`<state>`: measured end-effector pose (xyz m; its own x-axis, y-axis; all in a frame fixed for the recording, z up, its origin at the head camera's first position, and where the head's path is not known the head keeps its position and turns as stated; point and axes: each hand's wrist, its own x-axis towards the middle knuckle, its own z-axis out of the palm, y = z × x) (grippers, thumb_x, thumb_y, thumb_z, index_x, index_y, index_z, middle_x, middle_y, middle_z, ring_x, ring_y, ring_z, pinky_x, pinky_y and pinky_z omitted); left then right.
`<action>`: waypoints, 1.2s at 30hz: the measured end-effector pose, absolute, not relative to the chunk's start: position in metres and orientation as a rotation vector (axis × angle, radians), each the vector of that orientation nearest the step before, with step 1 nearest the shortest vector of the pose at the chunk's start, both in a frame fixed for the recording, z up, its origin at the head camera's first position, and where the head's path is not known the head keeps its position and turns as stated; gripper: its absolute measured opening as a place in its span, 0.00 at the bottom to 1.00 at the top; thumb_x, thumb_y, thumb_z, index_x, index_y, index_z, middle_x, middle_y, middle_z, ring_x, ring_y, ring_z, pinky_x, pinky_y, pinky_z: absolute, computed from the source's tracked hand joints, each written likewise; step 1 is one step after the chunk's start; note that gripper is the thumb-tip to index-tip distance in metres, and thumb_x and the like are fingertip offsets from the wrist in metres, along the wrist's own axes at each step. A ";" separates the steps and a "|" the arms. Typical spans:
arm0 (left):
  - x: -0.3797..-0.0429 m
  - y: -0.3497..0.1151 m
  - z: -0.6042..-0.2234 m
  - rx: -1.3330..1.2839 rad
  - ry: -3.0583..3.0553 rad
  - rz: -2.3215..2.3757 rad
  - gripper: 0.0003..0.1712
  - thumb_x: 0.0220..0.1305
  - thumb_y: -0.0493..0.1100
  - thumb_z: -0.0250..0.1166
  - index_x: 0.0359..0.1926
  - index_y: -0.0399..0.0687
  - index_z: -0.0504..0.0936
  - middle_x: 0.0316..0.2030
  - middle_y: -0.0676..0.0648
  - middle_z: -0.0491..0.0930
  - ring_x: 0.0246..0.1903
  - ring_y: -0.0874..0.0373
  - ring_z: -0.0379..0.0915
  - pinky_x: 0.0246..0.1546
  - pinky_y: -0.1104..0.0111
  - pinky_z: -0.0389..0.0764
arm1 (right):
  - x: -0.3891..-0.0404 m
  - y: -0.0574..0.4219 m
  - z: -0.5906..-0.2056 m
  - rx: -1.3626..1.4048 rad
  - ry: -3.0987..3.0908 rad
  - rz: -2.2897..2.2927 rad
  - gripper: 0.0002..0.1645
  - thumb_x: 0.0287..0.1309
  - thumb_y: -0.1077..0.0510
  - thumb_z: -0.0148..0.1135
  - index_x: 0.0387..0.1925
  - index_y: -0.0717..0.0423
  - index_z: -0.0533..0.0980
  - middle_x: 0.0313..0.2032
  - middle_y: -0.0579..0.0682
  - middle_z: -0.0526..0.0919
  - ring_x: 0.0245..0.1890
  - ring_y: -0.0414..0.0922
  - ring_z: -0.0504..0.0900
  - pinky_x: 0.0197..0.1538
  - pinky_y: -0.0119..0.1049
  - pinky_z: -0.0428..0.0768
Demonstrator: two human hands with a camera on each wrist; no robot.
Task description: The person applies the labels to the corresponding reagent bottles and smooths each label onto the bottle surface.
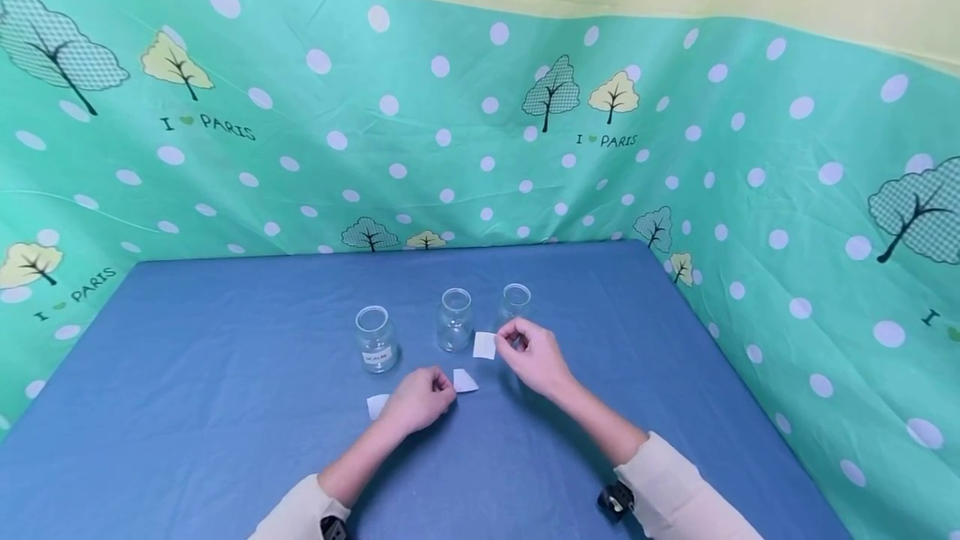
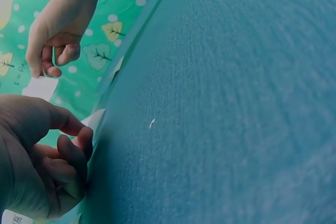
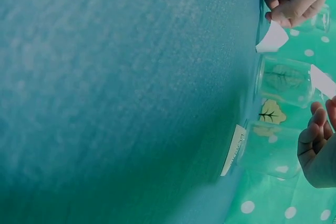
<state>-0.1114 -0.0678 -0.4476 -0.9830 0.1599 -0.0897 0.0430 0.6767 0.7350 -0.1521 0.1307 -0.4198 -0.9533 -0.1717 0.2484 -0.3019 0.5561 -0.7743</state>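
Observation:
My right hand (image 1: pixel 534 357) pinches a small white paper label (image 1: pixel 485 346) by its right edge, raised in front of the middle glass jar (image 1: pixel 454 327) and the right glass jar (image 1: pixel 516 300). Lower and to the left, my left hand (image 1: pixel 420 398) holds the edge of another white paper label (image 1: pixel 465 381) between thumb and finger, close over the table. The left glass jar (image 1: pixel 373 340) carries a white label with dark writing. A further piece of white paper (image 1: pixel 377 405) lies partly hidden behind my left hand.
A blue cloth covers the table (image 1: pixel 225 407). In the right wrist view, a paper label with writing (image 3: pixel 233 150) lies by the base of the right jar. A green dotted curtain (image 1: pixel 420 140) hangs behind the table and along its right side.

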 end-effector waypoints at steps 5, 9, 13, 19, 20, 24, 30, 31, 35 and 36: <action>-0.111 -0.070 -0.446 0.182 2.749 1.162 0.04 0.51 0.39 0.58 0.22 0.48 0.76 0.15 0.55 0.74 0.20 0.63 0.67 0.24 0.71 0.68 | -0.152 0.130 -0.421 0.421 -2.614 1.366 0.03 0.53 0.60 0.60 0.26 0.50 0.78 0.21 0.43 0.76 0.20 0.35 0.68 0.25 0.26 0.68; -0.111 -0.071 -0.445 0.163 2.732 1.170 0.04 0.51 0.39 0.58 0.22 0.49 0.76 0.14 0.56 0.74 0.19 0.63 0.67 0.24 0.71 0.68 | -0.152 0.130 -0.422 0.415 -2.625 1.362 0.03 0.53 0.59 0.60 0.26 0.49 0.78 0.21 0.42 0.75 0.20 0.35 0.68 0.25 0.26 0.68; -0.112 -0.073 -0.444 0.153 2.730 1.177 0.04 0.51 0.40 0.59 0.22 0.49 0.76 0.14 0.56 0.74 0.19 0.63 0.67 0.24 0.71 0.68 | -0.152 0.129 -0.422 0.410 -2.645 1.361 0.03 0.54 0.59 0.60 0.27 0.50 0.78 0.22 0.43 0.76 0.20 0.37 0.69 0.26 0.27 0.68; -0.112 -0.076 -0.440 0.141 2.729 1.240 0.02 0.52 0.40 0.59 0.26 0.47 0.77 0.16 0.54 0.74 0.18 0.63 0.69 0.24 0.70 0.69 | -0.152 0.126 -0.424 0.433 -2.648 1.338 0.02 0.54 0.59 0.60 0.28 0.50 0.79 0.23 0.43 0.77 0.20 0.36 0.69 0.26 0.26 0.69; -0.113 -0.076 -0.439 0.141 2.729 1.258 0.02 0.52 0.40 0.59 0.27 0.47 0.78 0.16 0.54 0.74 0.17 0.64 0.69 0.24 0.70 0.69 | -0.151 0.125 -0.424 0.438 -2.649 1.338 0.02 0.54 0.59 0.60 0.28 0.50 0.79 0.23 0.43 0.77 0.21 0.36 0.69 0.26 0.27 0.69; -0.114 -0.076 -0.438 0.138 2.743 1.324 0.03 0.54 0.41 0.61 0.30 0.46 0.79 0.18 0.53 0.75 0.18 0.65 0.69 0.26 0.71 0.70 | -0.150 0.123 -0.424 0.436 -2.650 1.349 0.03 0.54 0.59 0.60 0.27 0.50 0.79 0.23 0.44 0.77 0.21 0.36 0.69 0.26 0.27 0.70; -0.119 -0.074 -0.435 0.107 2.759 1.430 0.04 0.56 0.43 0.63 0.32 0.48 0.80 0.22 0.53 0.76 0.23 0.63 0.69 0.30 0.71 0.71 | -0.151 0.120 -0.426 0.448 -2.663 1.315 0.02 0.54 0.60 0.61 0.27 0.50 0.79 0.24 0.44 0.78 0.21 0.35 0.69 0.27 0.27 0.70; -0.119 -0.074 -0.434 0.102 2.752 1.459 0.04 0.56 0.43 0.63 0.32 0.48 0.80 0.23 0.52 0.77 0.24 0.63 0.69 0.30 0.70 0.71 | -0.151 0.120 -0.426 0.456 -2.663 1.307 0.02 0.54 0.59 0.61 0.27 0.51 0.79 0.24 0.44 0.78 0.22 0.35 0.69 0.28 0.27 0.70; -0.120 -0.071 -0.431 0.096 2.720 1.586 0.05 0.57 0.43 0.64 0.34 0.47 0.80 0.26 0.51 0.78 0.26 0.63 0.71 0.30 0.72 0.72 | -0.149 0.117 -0.425 0.489 -2.658 1.267 0.02 0.54 0.59 0.61 0.27 0.51 0.79 0.24 0.43 0.78 0.22 0.37 0.70 0.28 0.26 0.70; -0.121 -0.070 -0.430 0.091 2.699 1.626 0.06 0.58 0.43 0.64 0.35 0.47 0.80 0.26 0.51 0.78 0.25 0.63 0.72 0.29 0.72 0.73 | -0.149 0.117 -0.425 0.502 -2.654 1.250 0.03 0.54 0.59 0.61 0.27 0.51 0.79 0.24 0.43 0.78 0.22 0.37 0.70 0.28 0.26 0.70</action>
<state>-0.1206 -0.0697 -0.4303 -0.9983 0.0442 0.0387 0.0549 0.4662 0.8830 -0.1495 0.1168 -0.4255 -0.9299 -0.2293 0.2877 -0.3678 0.5930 -0.7162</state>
